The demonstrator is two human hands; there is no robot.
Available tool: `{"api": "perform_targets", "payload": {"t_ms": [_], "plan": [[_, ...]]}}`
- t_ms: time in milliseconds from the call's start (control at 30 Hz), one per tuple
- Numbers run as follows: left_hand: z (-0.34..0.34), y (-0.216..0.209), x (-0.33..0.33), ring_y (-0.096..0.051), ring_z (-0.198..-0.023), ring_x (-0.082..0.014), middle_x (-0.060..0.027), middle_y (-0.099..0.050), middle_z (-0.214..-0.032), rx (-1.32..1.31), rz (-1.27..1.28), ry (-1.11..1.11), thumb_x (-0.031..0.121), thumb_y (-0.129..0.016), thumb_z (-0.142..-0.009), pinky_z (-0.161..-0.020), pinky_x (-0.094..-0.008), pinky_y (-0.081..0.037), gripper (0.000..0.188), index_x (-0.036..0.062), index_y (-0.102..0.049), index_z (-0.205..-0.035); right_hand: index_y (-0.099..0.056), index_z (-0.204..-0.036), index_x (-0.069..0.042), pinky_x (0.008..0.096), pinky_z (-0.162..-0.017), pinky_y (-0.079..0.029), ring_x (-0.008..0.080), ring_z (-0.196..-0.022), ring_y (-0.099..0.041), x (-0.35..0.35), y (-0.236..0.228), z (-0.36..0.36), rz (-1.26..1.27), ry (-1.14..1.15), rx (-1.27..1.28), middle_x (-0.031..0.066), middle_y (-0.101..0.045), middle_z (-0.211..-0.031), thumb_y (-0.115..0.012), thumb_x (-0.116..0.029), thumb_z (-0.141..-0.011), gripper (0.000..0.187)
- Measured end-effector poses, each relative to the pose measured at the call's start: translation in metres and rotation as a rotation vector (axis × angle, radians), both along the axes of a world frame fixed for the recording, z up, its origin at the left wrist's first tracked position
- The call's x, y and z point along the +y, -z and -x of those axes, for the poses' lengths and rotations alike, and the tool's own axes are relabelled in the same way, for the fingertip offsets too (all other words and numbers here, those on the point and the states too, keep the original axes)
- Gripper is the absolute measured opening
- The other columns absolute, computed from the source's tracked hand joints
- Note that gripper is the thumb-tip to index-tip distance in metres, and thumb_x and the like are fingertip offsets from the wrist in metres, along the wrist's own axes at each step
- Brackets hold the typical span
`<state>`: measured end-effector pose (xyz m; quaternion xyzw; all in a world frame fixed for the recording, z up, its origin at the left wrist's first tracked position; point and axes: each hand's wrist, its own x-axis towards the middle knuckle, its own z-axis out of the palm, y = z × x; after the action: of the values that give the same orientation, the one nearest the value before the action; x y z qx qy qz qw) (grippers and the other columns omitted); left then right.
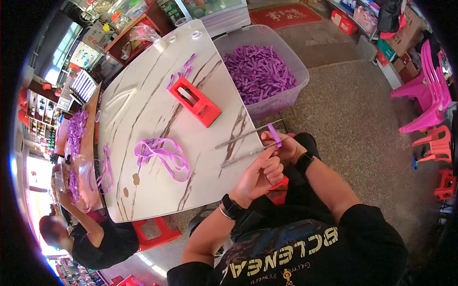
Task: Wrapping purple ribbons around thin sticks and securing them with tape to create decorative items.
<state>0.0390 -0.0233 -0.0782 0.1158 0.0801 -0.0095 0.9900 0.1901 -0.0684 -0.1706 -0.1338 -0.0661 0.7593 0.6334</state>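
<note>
Close to the table's right edge, a short purple ribbon strip stands across a thin metal rod. My right hand has its fingers closed at the strip and rod. Just left of it, my left hand is curled, thumb and forefinger pinched together near the strip's lower end; whatever is between them is too small to make out. A second rod, blurred, lies lower over the tabletop. Long loops of purple ribbon lie on the marble-patterned table.
A red tape dispenser and some purple strips sit farther up the table. Beyond its right edge is a clear plastic bin heaped with purple strips. At left a person sits near more purple ribbon. Pink stacked chairs stand far right.
</note>
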Motion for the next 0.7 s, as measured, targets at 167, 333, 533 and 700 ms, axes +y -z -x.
{"api": "perform_targets", "payload": {"t_ms": [167,333,533,700], "plan": [[-0.001,-0.002,0.0,-0.03,-0.057,-0.0092,0.0026,-0.027,-0.061,-0.017,0.002,0.004,0.009,-0.041,-0.085,-0.053,-0.0222,-0.029,0.034,0.0097,-0.035,-0.118,-0.052,-0.088,-0.01,0.0182,-0.042,-0.029,0.0025,-0.049,-0.038,0.0,0.0,-0.002,-0.006,-0.025,-0.038,-0.0077,-0.04,-0.062,-0.05,-0.027,-0.086,0.017],[0.0,0.0,-0.001,-0.03,-0.057,-0.0094,0.0025,-0.027,-0.061,-0.014,0.008,0.002,0.01,-0.041,-0.085,-0.053,-0.0222,-0.029,0.034,0.0119,-0.036,-0.118,-0.054,-0.08,-0.011,0.0226,-0.053,-0.036,0.0036,-0.059,-0.042,-0.006,0.0,-0.019,0.2,-0.017,-0.218,-0.0053,-0.047,-0.066,-0.053,-0.025,-0.083,0.015],[0.001,0.0,-0.002,-0.029,-0.056,-0.0091,0.0029,-0.028,-0.061,0.017,0.002,-0.018,0.01,-0.042,-0.084,-0.055,-0.0224,-0.029,0.035,0.0112,-0.039,-0.119,-0.061,-0.081,-0.011,0.0178,-0.042,-0.023,0.0014,-0.046,-0.033,-0.016,-0.04,-0.041,0.296,0.01,-0.716,-0.0094,-0.044,-0.059,-0.054,-0.03,-0.081,0.02],[0.001,0.002,-0.002,-0.029,-0.055,-0.0083,0.0033,-0.029,-0.06,0.015,-0.014,-0.023,0.011,-0.043,-0.084,-0.055,-0.0224,-0.029,0.038,0.0089,-0.04,-0.122,-0.061,-0.086,-0.007,0.0177,-0.043,-0.025,0.0016,-0.047,-0.033,-0.019,-0.073,-0.06,0.293,-0.093,-0.841,-0.0091,-0.042,-0.06,-0.053,-0.028,-0.083,0.023]]}}
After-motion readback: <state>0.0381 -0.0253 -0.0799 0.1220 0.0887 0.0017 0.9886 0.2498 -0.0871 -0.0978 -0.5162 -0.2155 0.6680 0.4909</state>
